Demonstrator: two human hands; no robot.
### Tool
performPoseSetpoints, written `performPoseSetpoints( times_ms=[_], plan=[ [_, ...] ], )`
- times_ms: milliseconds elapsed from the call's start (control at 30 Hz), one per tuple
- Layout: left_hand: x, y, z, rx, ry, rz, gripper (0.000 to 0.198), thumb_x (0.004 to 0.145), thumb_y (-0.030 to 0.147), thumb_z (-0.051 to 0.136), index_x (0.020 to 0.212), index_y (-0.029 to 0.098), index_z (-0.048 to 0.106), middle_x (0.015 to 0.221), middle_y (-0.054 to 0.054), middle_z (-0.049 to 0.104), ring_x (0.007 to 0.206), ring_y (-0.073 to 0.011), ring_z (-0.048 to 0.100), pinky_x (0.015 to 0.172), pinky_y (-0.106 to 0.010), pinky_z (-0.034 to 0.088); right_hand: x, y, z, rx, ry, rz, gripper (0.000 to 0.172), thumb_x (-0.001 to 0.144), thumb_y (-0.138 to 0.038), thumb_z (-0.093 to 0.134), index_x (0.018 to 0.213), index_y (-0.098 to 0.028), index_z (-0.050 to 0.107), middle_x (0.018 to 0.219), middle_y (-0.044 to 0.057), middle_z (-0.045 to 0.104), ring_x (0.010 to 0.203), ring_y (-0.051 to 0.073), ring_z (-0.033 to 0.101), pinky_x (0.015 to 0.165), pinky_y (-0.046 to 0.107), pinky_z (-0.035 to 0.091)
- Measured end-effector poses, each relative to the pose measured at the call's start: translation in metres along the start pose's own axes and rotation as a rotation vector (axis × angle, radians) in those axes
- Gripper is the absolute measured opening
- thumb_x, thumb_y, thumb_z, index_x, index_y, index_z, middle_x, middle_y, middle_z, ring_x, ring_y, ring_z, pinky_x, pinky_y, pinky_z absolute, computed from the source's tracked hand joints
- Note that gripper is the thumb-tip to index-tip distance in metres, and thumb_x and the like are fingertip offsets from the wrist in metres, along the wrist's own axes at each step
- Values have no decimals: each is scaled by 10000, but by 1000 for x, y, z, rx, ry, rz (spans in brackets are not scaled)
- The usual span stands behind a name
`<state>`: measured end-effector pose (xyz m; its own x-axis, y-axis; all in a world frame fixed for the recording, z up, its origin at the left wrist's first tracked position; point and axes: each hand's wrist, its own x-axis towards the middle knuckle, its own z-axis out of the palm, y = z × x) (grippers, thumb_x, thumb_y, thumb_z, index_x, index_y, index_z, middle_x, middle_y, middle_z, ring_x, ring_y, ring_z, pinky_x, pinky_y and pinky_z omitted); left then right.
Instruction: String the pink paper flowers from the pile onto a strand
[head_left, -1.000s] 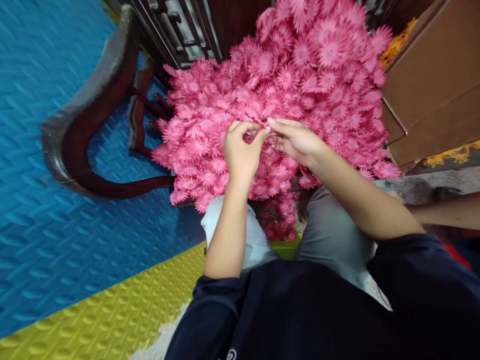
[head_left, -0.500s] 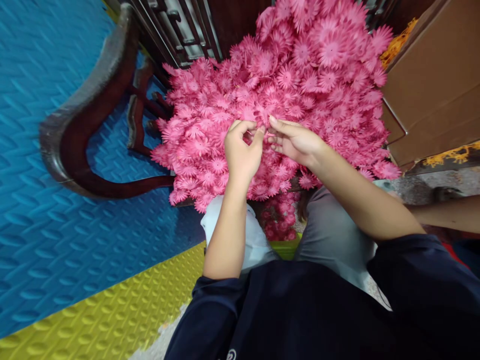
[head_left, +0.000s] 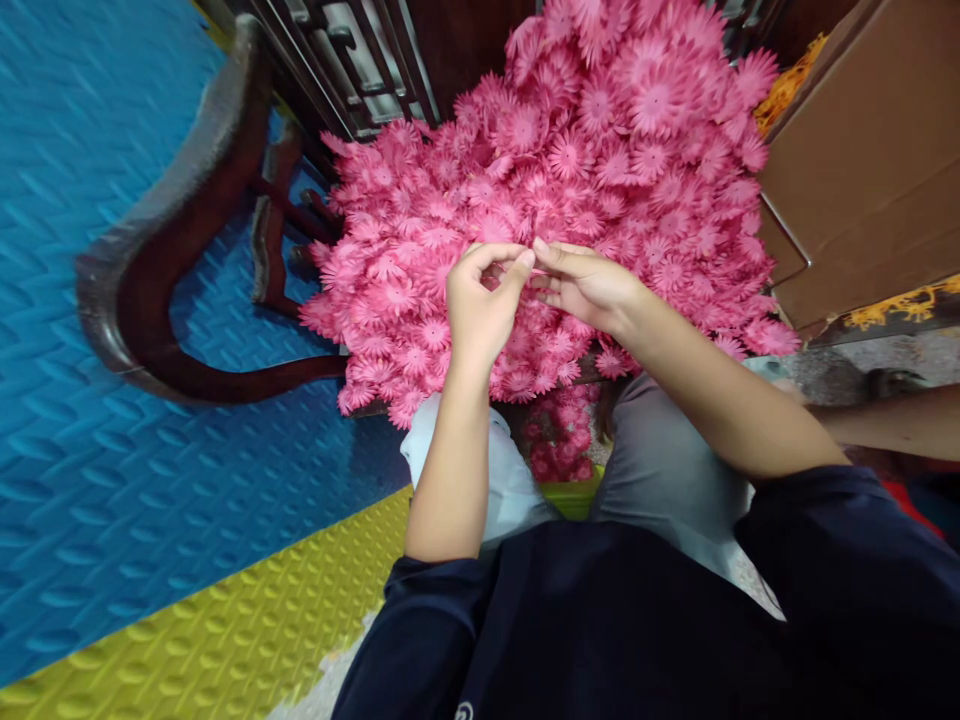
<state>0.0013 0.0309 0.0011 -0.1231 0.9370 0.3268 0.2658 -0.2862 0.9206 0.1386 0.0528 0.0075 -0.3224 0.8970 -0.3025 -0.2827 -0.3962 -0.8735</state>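
A big heap of pink paper flowers [head_left: 570,170] lies in front of me. My left hand [head_left: 480,310] is curled over the near part of the heap, thumb and forefinger pinched together. My right hand [head_left: 589,285] meets it from the right, its fingertips pressed against the left fingertips. Between the two hands I make out a small pink flower piece, mostly hidden by the fingers. More pink flowers [head_left: 559,440] sit lower down between my knees.
A dark wooden chair [head_left: 172,280] stands at the left on blue foam mats [head_left: 90,440], with a yellow mat [head_left: 225,640] nearer me. A brown cardboard box [head_left: 862,160] is at the right. Another person's arm [head_left: 900,425] reaches in at the right edge.
The hands stay together over the heap; fingertips parted slightly half a second ago and now press together again. The view shifted slightly.
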Motion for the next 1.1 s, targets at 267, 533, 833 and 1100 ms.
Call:
performPoseSetpoints(
  times_ms=[267, 533, 833, 1100],
  plan=[
    [1, -1, 1, -37, -23, -24, 81, 814, 212, 648, 737, 204, 626, 782, -16, 660, 727, -119, 594, 715, -256, 478, -1, 0, 2, 18, -23, 19, 289, 679, -437, 775, 732, -206, 610, 761, -7, 661, 780, 107, 621, 781, 263, 511],
    [4, 0, -2, -196, -60, -213, 200, 860, 256, 590, 672, 203, 546, 688, 5, 563, 657, -108, 560, 671, -252, 481, 6, 5, -5, 48, 29, -1, 325, 719, -508, 714, 777, -215, 584, 758, -24, 654, 738, 104, 615, 735, 269, 512],
    [6, -10, -5, -199, 9, -200, 322, 836, 505, 600, 730, 203, 565, 729, -21, 558, 692, -127, 566, 673, -281, 503, 10, 5, -4, 44, 154, -39, 290, 796, -446, 643, 695, -220, 492, 674, -23, 611, 753, 118, 623, 739, 264, 517],
    [8, -21, -10, -98, 79, -135, 474, 814, 692, 462, 753, 225, 520, 759, -32, 552, 717, -146, 571, 639, -284, 462, 13, 3, -11, -27, 229, -55, 336, 852, -512, 546, 707, -219, 467, 748, 6, 621, 775, 112, 623, 707, 243, 513]
  ],
)
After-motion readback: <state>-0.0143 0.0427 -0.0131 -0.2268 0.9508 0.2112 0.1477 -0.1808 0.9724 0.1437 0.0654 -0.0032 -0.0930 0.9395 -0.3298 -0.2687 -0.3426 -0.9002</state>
